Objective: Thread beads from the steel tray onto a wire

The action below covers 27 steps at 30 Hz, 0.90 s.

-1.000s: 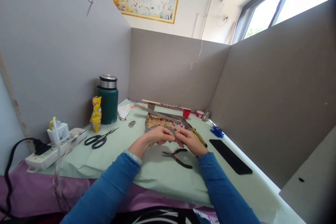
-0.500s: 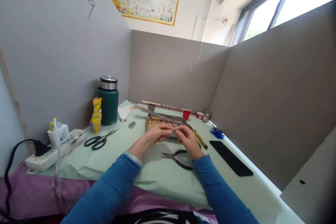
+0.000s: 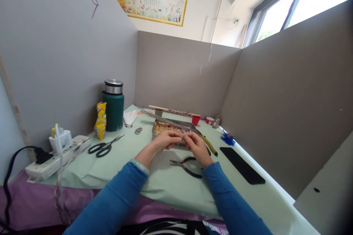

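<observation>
Bright glare from upper-right window (image 3: 317, 2)

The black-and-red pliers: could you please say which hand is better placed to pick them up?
Probably the right hand: the pliers have handles spread toward its side, tips toward the side of the left hand. Both hands appear pinched on a small item.

Here's the tray (image 3: 153, 134), dull metal all round, and inside it the beads (image 3: 162, 126) glitter, a grainy, sparkling surface! Down front, the pliers (image 3: 182, 163) show grey metal tips against smooth, plastic-looking grips. Across to the scissors (image 3: 106, 147): bright metal blades, smooth black handles. The flask (image 3: 114, 112) pairs satiny green with a shiny metal lid, and the wrapper (image 3: 100, 121) beside it gleams, crinkled like plastic film. Matt, creased cover (image 3: 162, 191) below; smooth wooden-looking stick (image 3: 157, 107) behind!
</observation>
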{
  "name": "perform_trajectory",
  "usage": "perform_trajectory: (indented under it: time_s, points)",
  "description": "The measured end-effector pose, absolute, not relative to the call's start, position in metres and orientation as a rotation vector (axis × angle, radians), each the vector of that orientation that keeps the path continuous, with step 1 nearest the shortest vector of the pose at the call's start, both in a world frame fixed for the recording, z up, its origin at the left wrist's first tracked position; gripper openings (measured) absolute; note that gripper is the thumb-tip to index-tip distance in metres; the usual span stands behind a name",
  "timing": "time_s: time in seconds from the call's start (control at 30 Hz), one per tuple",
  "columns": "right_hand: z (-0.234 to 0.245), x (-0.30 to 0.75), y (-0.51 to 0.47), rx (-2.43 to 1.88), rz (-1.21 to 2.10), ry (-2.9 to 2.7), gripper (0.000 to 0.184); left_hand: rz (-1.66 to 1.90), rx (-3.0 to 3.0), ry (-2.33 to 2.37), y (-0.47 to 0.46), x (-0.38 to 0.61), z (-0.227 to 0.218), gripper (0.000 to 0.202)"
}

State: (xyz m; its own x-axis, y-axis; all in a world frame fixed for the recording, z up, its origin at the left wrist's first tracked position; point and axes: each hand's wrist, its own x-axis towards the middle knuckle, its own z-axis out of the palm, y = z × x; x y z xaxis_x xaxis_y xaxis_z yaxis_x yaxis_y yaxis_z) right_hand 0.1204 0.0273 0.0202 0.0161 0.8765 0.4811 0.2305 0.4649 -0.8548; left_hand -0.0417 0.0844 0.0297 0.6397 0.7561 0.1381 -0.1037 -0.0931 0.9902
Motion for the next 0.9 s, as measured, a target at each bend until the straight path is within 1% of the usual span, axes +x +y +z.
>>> perform_trajectory:
  time_s: [0.3,0.4,0.57,0.77,0.9]
  points:
    - [0.019,0.104,0.02,-1.1,0.682,-1.698,0.026,0.792,1.411,0.516,0.083,-0.042,0.033,0.033]
    - [0.018,0.104,0.02,-1.117,0.702,-1.691,0.027,0.799,1.402,0.514,0.083,-0.042,0.034,0.032]
    - [0.017,0.107,0.022,-1.079,0.762,-1.674,0.027,0.798,1.383,0.537,0.081,-0.044,0.036,0.038]
    - [0.021,0.109,0.018,-1.067,0.808,-1.671,0.026,0.78,1.432,0.571,0.082,-0.047,0.038,0.035]
    - [0.021,0.111,0.018,-1.048,0.848,-1.692,0.026,0.746,1.414,0.559,0.087,-0.05,0.037,0.038]
